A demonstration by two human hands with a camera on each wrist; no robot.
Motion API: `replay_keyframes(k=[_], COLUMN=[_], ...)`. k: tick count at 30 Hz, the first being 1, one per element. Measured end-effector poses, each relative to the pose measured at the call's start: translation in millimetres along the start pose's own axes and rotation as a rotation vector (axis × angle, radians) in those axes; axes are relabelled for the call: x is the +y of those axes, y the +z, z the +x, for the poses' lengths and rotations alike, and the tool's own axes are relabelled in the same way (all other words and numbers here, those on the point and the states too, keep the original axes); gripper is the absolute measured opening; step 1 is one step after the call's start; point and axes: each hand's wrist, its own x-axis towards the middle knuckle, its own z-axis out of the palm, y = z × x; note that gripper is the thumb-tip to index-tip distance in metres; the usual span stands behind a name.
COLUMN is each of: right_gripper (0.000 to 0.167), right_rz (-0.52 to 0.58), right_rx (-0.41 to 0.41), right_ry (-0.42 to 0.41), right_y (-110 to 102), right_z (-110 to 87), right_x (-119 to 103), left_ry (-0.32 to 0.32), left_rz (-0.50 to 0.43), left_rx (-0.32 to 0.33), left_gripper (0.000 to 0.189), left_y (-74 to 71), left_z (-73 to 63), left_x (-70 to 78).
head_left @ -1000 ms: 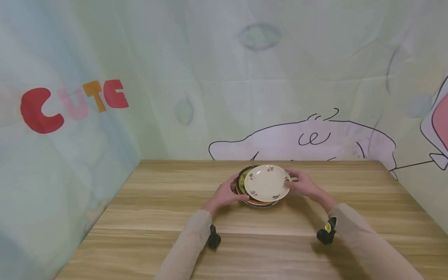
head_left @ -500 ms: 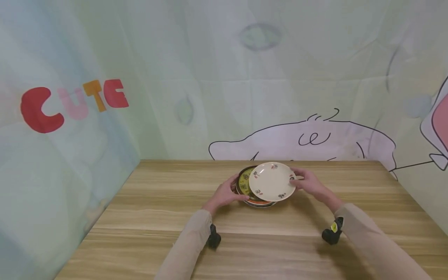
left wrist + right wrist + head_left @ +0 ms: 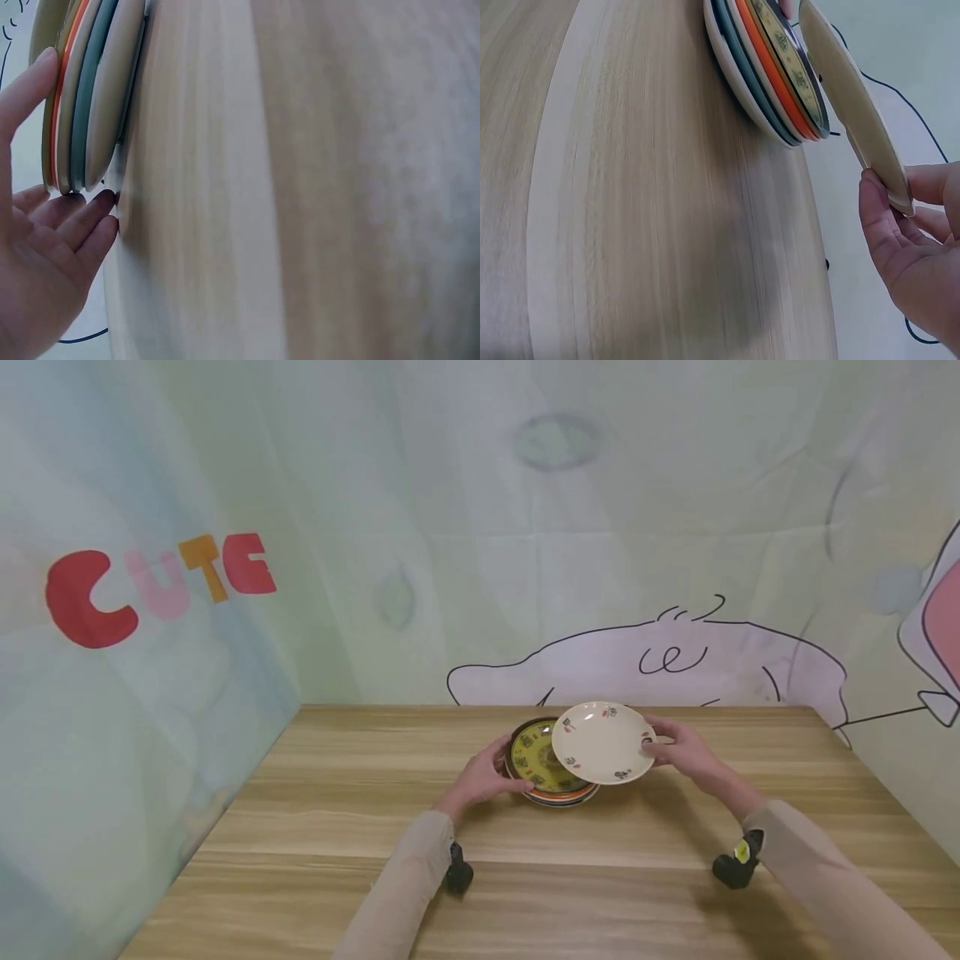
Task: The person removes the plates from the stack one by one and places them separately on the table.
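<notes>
L hand (image 3: 480,774) cupped round L edge of stack of plates (image 3: 561,797), thumb along near-L rim, fingers down the side. Stack sits on worktop, mid-far. Top one: yellow-green plate (image 3: 536,764) w/ dark rim; below it orange, cream & teal edges show in R wrist view, exact no. hard to tell.

White plate (image 3: 604,743) next, R of & above stack, its L part overlapping stack's R side in head view. R wrist view shows a gap btwn the two. It's round, so no long axis; faces up, tilted a bit. R hand (image 3: 693,762) pinches its R rim, thus nearer to it than L hand, which is across the stack. Stack lies L of R hand, plate btwn.

Surface: wood-look worktop (image 3: 525,906), grain L-R, far edge against a pale backdrop (image 3: 420,485). Room, L to R: CUTE lettering (image 3: 161,608) far L, cartoon outline (image 3: 592,664) behind plates, pink shape (image 3: 948,618) far R. Sleeves beige, black wrist unit (image 3: 459,870) at L cuff, another at R.
</notes>
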Motion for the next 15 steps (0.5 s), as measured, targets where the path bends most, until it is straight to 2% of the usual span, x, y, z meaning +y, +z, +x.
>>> replay_keyframes(k=[10,15], right_gripper=[0.060,0.058], right_rz=[-0.038,-0.044], right_rx=[0.038,0.041], right_ry=[0.012,0.006], right_y=[-19,-29], right_z=[-12.0,-18.3], right_x=[4,9], left_ry=[0.012,0.003], left_rz=[-0.001,-0.012], left_rx=[0.005,0.006], left_gripper=[0.095,0.095], left_y=[0.8,0.2], left_z=[1.4,-3.0], left_x=[0.4,5.3])
